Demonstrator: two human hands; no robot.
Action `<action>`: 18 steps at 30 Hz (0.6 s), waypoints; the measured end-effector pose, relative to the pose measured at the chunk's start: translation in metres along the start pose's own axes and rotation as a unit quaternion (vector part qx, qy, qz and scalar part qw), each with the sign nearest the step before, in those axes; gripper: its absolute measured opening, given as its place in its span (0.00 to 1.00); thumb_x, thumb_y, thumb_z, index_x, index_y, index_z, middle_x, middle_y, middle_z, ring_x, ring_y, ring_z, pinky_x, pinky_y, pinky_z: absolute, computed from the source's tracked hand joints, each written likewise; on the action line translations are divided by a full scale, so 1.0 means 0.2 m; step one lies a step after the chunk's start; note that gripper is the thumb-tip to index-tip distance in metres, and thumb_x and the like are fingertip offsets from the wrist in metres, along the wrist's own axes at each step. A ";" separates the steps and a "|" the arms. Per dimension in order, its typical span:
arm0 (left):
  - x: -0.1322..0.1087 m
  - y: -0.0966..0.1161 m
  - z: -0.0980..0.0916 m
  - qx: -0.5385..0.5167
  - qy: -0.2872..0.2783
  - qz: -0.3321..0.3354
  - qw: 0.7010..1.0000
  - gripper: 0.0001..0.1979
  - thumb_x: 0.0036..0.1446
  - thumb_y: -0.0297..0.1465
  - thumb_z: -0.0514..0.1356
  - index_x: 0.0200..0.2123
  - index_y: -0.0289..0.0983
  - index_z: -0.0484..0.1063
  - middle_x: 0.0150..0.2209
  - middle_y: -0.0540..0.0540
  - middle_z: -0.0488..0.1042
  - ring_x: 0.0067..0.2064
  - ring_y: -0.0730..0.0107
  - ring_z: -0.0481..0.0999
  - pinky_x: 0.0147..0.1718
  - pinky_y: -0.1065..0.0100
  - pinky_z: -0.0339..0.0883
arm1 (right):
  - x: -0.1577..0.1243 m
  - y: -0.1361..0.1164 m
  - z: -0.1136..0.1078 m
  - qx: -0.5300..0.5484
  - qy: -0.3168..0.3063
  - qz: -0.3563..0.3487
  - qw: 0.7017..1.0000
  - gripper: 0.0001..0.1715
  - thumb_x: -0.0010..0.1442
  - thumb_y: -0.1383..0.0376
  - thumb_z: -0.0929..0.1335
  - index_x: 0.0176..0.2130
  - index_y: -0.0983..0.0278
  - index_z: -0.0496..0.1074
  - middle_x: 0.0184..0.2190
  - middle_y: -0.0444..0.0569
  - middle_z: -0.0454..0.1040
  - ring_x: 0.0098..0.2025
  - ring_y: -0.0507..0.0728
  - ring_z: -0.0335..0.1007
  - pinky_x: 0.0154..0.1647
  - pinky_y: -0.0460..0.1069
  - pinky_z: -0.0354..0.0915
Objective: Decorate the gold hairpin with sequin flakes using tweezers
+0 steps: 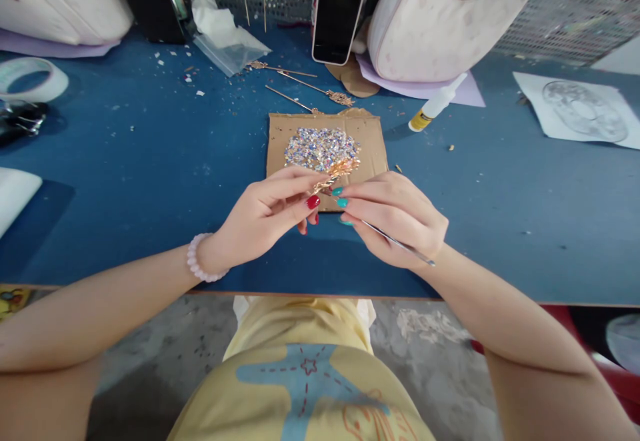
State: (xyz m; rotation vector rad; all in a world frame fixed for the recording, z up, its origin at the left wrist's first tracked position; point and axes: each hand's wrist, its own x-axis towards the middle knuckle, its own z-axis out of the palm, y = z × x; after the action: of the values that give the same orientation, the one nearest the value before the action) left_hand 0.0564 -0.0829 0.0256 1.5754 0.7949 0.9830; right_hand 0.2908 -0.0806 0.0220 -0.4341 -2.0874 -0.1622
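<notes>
Between the thumb and fingers of my left hand point(265, 211) is a gold-coloured hairpin with an ornate head point(343, 169); my fingers hide most of its stick. My right hand point(400, 218) is closed around slim metal tweezers point(400, 244). Their back end sticks out below the palm, while the tip meets the hairpin's area and cannot be made out. Both hands are over the near part of a cardboard sheet point(277, 154). A pile of small, shiny, multicoloured chips point(320, 146) is spread on this sheet, just beyond my fingers.
Several gold hairpins point(313, 81) lie behind the cardboard. A small glue bottle point(433, 108) stands to the right, near a printed sheet point(585, 108). At the back are a phone point(340, 11), a plastic bag point(230, 48) and a pale handbag point(415, 34). A tape roll point(33, 81) sits left.
</notes>
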 end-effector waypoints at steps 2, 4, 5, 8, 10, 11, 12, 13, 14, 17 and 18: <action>0.00 0.00 0.00 -0.003 0.000 -0.001 1.000 0.09 0.69 0.37 0.68 0.47 0.43 0.88 0.52 0.45 0.81 0.29 0.80 0.77 0.29 0.74 0.80 | 0.00 -0.01 0.00 0.003 0.001 0.010 1.000 0.07 0.71 0.72 0.72 0.49 0.64 0.79 0.42 0.54 0.87 0.39 0.58 0.85 0.37 0.53 0.79; 0.00 -0.01 0.00 -0.001 -0.001 0.000 1.000 0.10 0.70 0.37 0.67 0.48 0.42 0.88 0.52 0.44 0.81 0.29 0.80 0.77 0.29 0.74 0.80 | 0.01 -0.01 0.00 0.019 0.004 0.020 1.000 0.08 0.70 0.74 0.72 0.49 0.66 0.79 0.42 0.55 0.87 0.40 0.58 0.85 0.39 0.53 0.80; 0.00 -0.01 0.00 0.003 -0.003 0.000 1.000 0.11 0.70 0.38 0.67 0.49 0.42 0.88 0.53 0.44 0.81 0.29 0.80 0.77 0.29 0.74 0.80 | 0.00 -0.01 0.01 0.029 0.007 0.026 0.999 0.09 0.70 0.74 0.72 0.49 0.66 0.80 0.42 0.55 0.87 0.40 0.58 0.85 0.39 0.53 0.80; 0.00 -0.01 -0.01 0.016 -0.007 0.003 1.000 0.13 0.71 0.39 0.66 0.52 0.42 0.87 0.54 0.42 0.81 0.30 0.79 0.78 0.29 0.73 0.80 | 0.00 -0.02 0.01 0.049 0.012 0.046 0.998 0.11 0.70 0.75 0.72 0.51 0.65 0.80 0.42 0.54 0.87 0.40 0.58 0.86 0.40 0.53 0.82; 0.00 -0.01 -0.01 0.022 -0.012 0.003 1.000 0.13 0.72 0.38 0.65 0.52 0.41 0.87 0.55 0.41 0.81 0.31 0.78 0.79 0.29 0.74 0.80 | 0.00 -0.02 0.01 0.054 0.015 0.051 0.997 0.11 0.69 0.75 0.73 0.50 0.65 0.81 0.41 0.54 0.87 0.41 0.58 0.86 0.41 0.53 0.83; 0.00 -0.01 -0.01 0.022 -0.015 0.004 1.000 0.12 0.72 0.37 0.65 0.52 0.41 0.87 0.54 0.41 0.81 0.31 0.78 0.79 0.29 0.74 0.80 | 0.00 -0.02 0.01 0.057 0.018 0.053 0.997 0.11 0.69 0.76 0.73 0.50 0.66 0.81 0.41 0.54 0.87 0.41 0.58 0.87 0.41 0.53 0.83; 0.00 -0.01 -0.01 0.022 -0.017 0.005 1.000 0.12 0.73 0.37 0.65 0.52 0.41 0.87 0.54 0.42 0.81 0.31 0.78 0.79 0.29 0.73 0.80 | 0.00 -0.02 0.01 0.060 0.020 0.054 0.997 0.11 0.69 0.76 0.72 0.49 0.66 0.81 0.41 0.54 0.87 0.41 0.58 0.87 0.42 0.53 0.84; 0.00 -0.02 -0.01 0.021 -0.018 0.006 1.000 0.12 0.73 0.36 0.65 0.51 0.41 0.87 0.52 0.42 0.81 0.32 0.77 0.79 0.29 0.73 0.79 | 0.00 -0.03 0.01 0.062 0.023 0.057 0.996 0.10 0.70 0.76 0.72 0.49 0.66 0.81 0.41 0.54 0.87 0.40 0.58 0.87 0.42 0.53 0.84; 0.00 -0.02 -0.01 0.018 -0.018 0.008 1.000 0.11 0.72 0.36 0.65 0.51 0.41 0.87 0.51 0.43 0.81 0.31 0.77 0.79 0.29 0.73 0.79 | 0.01 -0.03 0.01 0.064 0.025 0.063 0.996 0.10 0.71 0.76 0.71 0.48 0.65 0.82 0.40 0.53 0.87 0.40 0.57 0.87 0.41 0.53 0.84; 0.00 -0.02 0.00 0.002 -0.012 0.013 1.000 0.09 0.71 0.34 0.66 0.48 0.41 0.88 0.47 0.44 0.80 0.30 0.78 0.78 0.29 0.73 0.79 | 0.01 -0.04 0.01 0.069 0.026 0.094 0.993 0.08 0.73 0.73 0.71 0.44 0.64 0.82 0.39 0.52 0.87 0.40 0.57 0.88 0.40 0.51 0.85; 0.00 -0.02 0.00 -0.004 -0.009 0.015 1.000 0.09 0.71 0.33 0.66 0.47 0.41 0.88 0.46 0.45 0.80 0.30 0.78 0.78 0.29 0.73 0.79 | 0.02 -0.05 0.02 0.073 0.027 0.108 0.991 0.08 0.72 0.73 0.71 0.43 0.63 0.82 0.39 0.51 0.87 0.40 0.57 0.88 0.41 0.51 0.85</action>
State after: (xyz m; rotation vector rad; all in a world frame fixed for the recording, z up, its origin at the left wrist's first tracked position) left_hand 0.0566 -0.0814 0.0221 1.5923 0.7560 0.9915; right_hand 0.2832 -0.0878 0.0235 -0.5554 -1.9688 0.1050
